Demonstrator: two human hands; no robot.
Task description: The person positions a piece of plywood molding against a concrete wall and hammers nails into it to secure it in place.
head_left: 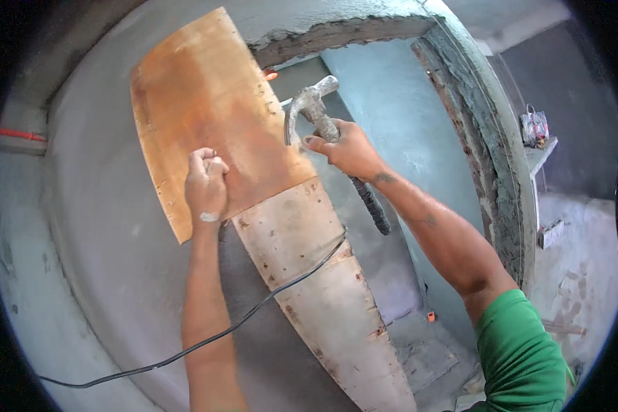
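Note:
A claw hammer [309,108] with a dusty grey head is raised in my right hand [350,147]. Its dark, wrapped handle slants down below my fist. My left hand [206,185] is at a wide orange-brown wooden panel [206,103], fingers curled and pinched together. Whatever those fingers hold, if anything, is too small or hidden to make out. Below the panel runs a long, paler board [302,240] with nail holes and rusty stains, meeting the panel at a straight seam. A black cable [254,309] crosses over the board and my left forearm.
Behind the boards stands a grey plastered wall [96,178]. To the right, a rough-edged opening [460,130] shows broken masonry along its frame. A bag [534,127] sits on a ledge [542,154] at the far right. Rubble lies on the floor low at the right.

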